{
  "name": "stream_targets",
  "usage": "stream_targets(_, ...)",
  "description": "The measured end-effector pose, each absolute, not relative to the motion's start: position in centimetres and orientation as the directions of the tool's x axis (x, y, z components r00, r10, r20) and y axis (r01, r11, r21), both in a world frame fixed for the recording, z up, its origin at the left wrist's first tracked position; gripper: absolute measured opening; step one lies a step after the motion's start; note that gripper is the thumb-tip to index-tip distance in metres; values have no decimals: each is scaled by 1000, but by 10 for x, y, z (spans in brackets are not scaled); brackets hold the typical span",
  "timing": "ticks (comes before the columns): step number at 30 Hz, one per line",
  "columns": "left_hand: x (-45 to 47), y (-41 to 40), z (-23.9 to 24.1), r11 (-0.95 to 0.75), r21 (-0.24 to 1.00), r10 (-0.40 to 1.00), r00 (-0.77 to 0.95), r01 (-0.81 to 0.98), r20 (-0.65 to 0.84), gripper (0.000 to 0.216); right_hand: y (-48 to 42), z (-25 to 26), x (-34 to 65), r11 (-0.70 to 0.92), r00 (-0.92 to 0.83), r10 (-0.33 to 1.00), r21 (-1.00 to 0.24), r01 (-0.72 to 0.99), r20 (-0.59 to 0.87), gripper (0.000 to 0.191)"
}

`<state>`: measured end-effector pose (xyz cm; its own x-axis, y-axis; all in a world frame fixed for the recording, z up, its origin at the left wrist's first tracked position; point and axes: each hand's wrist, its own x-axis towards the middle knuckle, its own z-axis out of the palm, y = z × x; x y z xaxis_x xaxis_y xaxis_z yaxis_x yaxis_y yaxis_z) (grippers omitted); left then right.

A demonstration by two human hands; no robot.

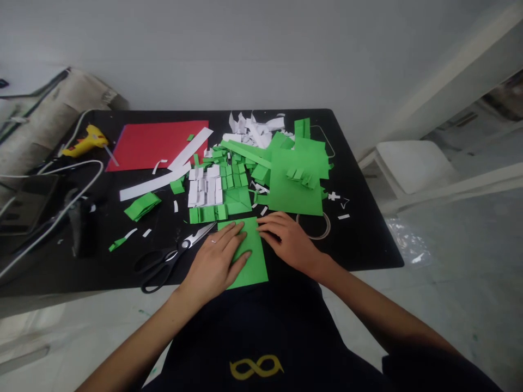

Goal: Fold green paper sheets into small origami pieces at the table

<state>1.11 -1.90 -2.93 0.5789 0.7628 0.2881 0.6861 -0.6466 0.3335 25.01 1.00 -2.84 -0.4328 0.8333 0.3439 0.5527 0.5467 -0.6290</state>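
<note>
A piece of green paper (254, 261) lies at the table's front edge. My left hand (216, 258) rests flat on its left part, fingers stretched out and a ring on one of them. At the paper's upper right corner, the fingers of my right hand (288, 239) are bent together and pinch the edge. Black-handled scissors (167, 262) lie just left of my left hand, blades partly toward the paper. Beyond my hands are folded white paper pieces (204, 188), folded green strips (235, 175) and a larger green sheet (295, 190).
A red sheet (159, 142) lies at the back left, near a yellow glue gun (87, 141) with a white cable (87, 198). Crumpled white scraps (253, 128) are heaped at the back. A roll of tape (322, 231) lies right of the sheets. A white stool (412, 163) stands beyond the table.
</note>
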Motion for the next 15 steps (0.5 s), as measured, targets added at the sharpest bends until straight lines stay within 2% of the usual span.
stream_targets(3, 10, -19, -29, -653, 323, 757, 599, 685, 261, 46, 5, -31, 253, 571, -452, 816, -616, 542, 359, 22)
stream_targets(15, 10, -19, -29, -659, 308, 753, 595, 687, 282, 44, -2, -32, 259, 606, -524, 787, -568, 557, 326, 35)
